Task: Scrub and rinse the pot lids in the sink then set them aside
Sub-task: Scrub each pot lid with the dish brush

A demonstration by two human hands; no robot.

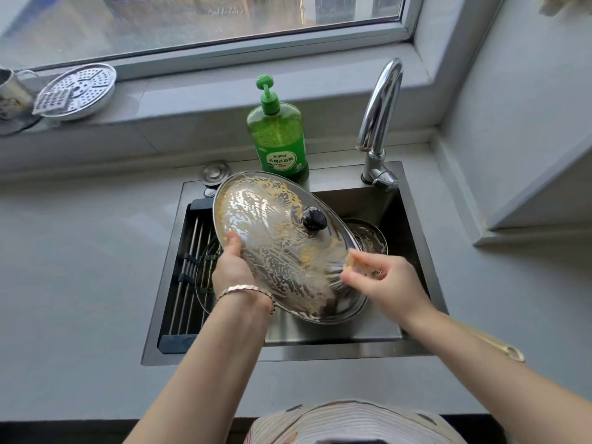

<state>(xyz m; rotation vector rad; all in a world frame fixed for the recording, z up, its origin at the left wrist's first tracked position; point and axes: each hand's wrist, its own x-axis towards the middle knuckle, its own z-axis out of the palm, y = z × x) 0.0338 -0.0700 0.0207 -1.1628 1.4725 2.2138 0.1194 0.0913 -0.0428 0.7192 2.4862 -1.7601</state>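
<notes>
Big pot lid (275, 248) is over the sink (288, 354), tilted, top side up and covered in suds with yellowish smears. Black knob (314, 219) sits toward its far-right side. Left hand (230, 267) grips the lid's left rim, thumb on top, fingers curled underneath. Right hand (384, 277) has fingers pinched on a sponge (352, 261), pressed to the lid's right edge; slightly blurred. Behind the lid in the basin is a smaller round soapy piece (368, 235), can't tell whether lid or pot. Drain rack (192, 251) fills the sink's left side. Green soap bottle (278, 136) and faucet (381, 116) are at the back rim. Grey counter (80, 283) all round. Perforated steamer plate (80, 91) leans on the windowsill, far left.
</notes>
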